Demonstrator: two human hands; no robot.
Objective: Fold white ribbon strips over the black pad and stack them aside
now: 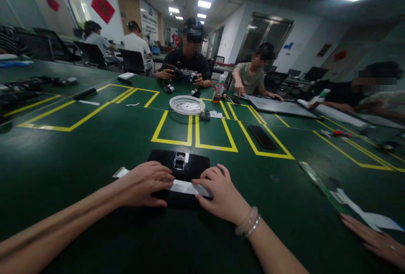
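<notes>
A white flat strip (pixel 186 187), which looks like a ribbon cable, runs across a glossy black base plate (pixel 158 155) on the green table in front of me. The plate has a square metal-lined opening near its far edge. My left hand (pixel 148 184) is closed over the strip's left part, and the strip's loose end (pixel 121 172) sticks out beyond it. On the right part, my right hand (pixel 220 189) has its fingers on one side of the strip and its thumb on the other. Bracelets circle my right wrist.
Ahead lie a white round basket (pixel 187 105), a black phone (pixel 262 137) and yellow tape outlines. A co-worker's hand (pixel 375 240) is at the lower right beside a green circuit strip (pixel 319 183) and white ribbon. Several people sit around. Dark cables (pixel 31 86) lie far left.
</notes>
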